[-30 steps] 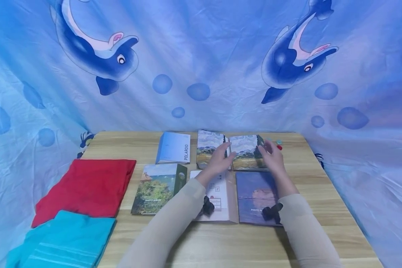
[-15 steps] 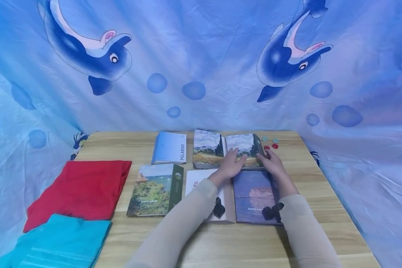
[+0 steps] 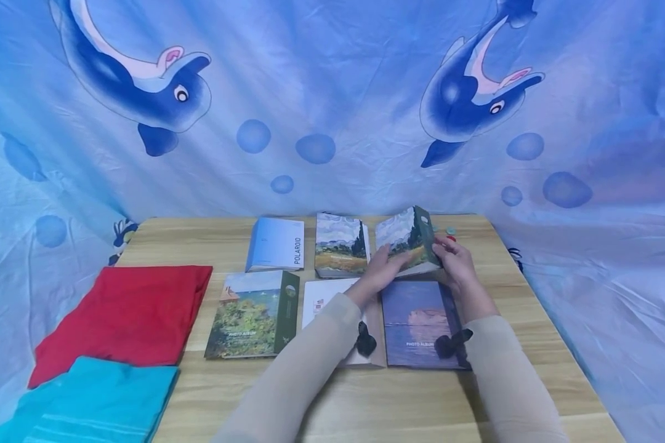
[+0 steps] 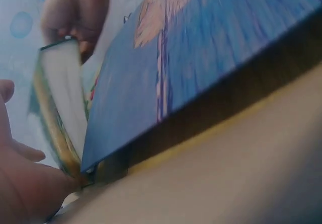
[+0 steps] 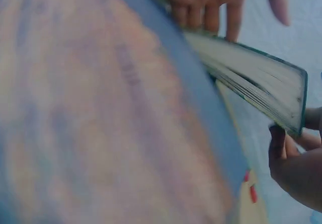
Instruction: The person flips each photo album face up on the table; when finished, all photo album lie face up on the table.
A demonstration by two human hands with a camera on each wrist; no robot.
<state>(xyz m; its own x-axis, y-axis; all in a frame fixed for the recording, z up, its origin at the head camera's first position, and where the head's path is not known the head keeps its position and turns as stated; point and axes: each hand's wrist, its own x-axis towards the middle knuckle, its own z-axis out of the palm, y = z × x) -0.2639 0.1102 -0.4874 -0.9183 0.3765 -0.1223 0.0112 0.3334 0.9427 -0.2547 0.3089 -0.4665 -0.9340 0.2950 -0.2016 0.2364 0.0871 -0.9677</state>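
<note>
My right hand (image 3: 459, 264) pinches the green spine edge of a photo album (image 3: 399, 231) with a wheat-field painting on its cover. That edge is raised off the table, so the album tilts down to the left. My left hand (image 3: 385, 274) lies at the album's lower left with fingers extended over the cover. In the right wrist view the page edges of the album (image 5: 251, 70) show, between the left hand (image 5: 209, 7) above and the right hand (image 5: 302, 168) at the spine corner. A matching wheat-field album (image 3: 339, 246) lies just to the left.
A blue Polaroid album (image 3: 277, 243) lies at the back. Nearer are a green garden album (image 3: 249, 314), a white album (image 3: 316, 298) partly under my left arm, and a purple seascape album (image 3: 415, 320). Red cloth (image 3: 127, 314) and turquoise cloth (image 3: 100, 397) lie left; small discs (image 3: 451, 231) lie back right.
My right hand has taken the album's spine edge and raised it, tilting the album from flat. The left hand has moved down and right over the cover. The head view has shifted slightly.
</note>
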